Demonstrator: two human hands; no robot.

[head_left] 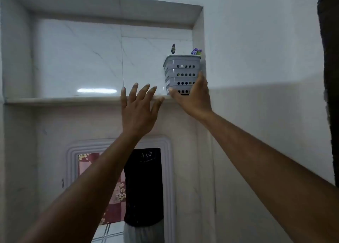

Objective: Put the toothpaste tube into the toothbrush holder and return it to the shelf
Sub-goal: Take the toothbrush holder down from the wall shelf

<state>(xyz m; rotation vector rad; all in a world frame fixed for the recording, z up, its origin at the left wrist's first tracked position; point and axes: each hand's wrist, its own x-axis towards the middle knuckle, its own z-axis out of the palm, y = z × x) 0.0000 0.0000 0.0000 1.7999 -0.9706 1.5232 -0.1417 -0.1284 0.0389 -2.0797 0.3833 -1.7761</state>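
A grey perforated toothbrush holder (180, 72) stands upright at the right end of the marble shelf (64, 99), close to the niche's right wall. My right hand (192, 97) wraps its lower part, thumb on the front and fingers along the right side. Two purple tips (196, 51) stick up above its rim; whether one is the toothpaste tube I cannot tell. My left hand (138, 107) is raised just left of the holder, fingers spread, holding nothing, in front of the shelf edge.
The shelf sits in a recessed niche with marble back and side walls (199, 41). Below it hangs a framed mirror (117, 184) reflecting a person in a dark shirt. A dark object (330, 77) lines the right edge of view.
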